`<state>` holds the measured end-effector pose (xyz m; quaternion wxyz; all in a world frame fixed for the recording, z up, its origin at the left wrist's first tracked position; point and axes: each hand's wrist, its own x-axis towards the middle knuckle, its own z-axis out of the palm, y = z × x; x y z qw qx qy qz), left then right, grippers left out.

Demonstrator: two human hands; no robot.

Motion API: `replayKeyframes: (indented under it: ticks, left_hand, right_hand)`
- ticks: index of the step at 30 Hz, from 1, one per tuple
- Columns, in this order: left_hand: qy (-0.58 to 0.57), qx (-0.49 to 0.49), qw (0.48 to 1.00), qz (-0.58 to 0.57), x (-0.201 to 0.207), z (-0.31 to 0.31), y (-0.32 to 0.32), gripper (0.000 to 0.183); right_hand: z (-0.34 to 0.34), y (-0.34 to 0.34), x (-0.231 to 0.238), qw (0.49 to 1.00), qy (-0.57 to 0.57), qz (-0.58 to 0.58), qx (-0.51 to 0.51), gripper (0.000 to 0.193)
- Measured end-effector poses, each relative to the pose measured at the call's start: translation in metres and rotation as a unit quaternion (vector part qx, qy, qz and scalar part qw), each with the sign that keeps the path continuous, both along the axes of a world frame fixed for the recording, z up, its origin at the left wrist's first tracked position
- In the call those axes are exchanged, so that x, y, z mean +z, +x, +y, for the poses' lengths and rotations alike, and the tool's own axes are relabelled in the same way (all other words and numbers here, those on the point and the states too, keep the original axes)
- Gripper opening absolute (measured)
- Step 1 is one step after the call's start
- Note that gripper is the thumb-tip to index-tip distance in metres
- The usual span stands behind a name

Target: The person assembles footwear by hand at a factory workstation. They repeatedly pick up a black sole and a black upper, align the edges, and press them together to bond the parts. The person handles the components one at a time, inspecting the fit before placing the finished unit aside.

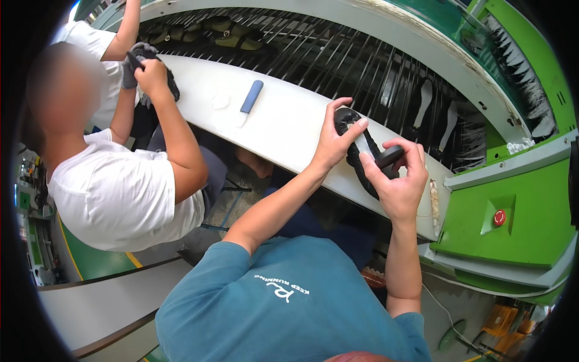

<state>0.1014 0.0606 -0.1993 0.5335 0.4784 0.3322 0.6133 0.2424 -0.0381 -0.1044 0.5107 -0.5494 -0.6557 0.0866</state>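
Observation:
Over the white bench, I hold a black shoe upper [357, 161] with a pale strip along its underside. My left hand [330, 140] grips its rounded end, thumb lying across the underside and forefinger stretched out past the far side. Close beside it, my right hand [403, 184] is closed on a black rounded piece [389, 158] against the shoe's other part. Whether that piece is joined to the shoe I cannot tell. Farther left on the bench lies a knife [252, 96] with a blue handle, its blade toward me.
Beyond the white bench [289, 120] runs a rack of dark rods [301, 57] bearing several shoes. A wrapped stick [434, 208] lies at the right end, beside a green machine [482, 241] with a red button [499, 218]. At left, a co-worker [132, 187] handles a black item.

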Motion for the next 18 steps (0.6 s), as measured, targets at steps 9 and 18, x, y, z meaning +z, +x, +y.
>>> replayKeyframes:
  ticks: [9, 18]
  left_hand:
    - [0.369, 0.058, 0.902, 0.217, 0.108, -0.027, 0.003, 0.064]
    - [0.371, 0.077, 0.89, 0.253, 0.105, -0.026, 0.0, 0.066]
  right_hand:
    - [-0.036, 0.018, 0.015, 0.996, -0.023, 0.08, -0.042, 0.038]
    - [-0.028, 0.02, 0.002, 0.989, 0.136, 0.056, -0.011, 0.018]
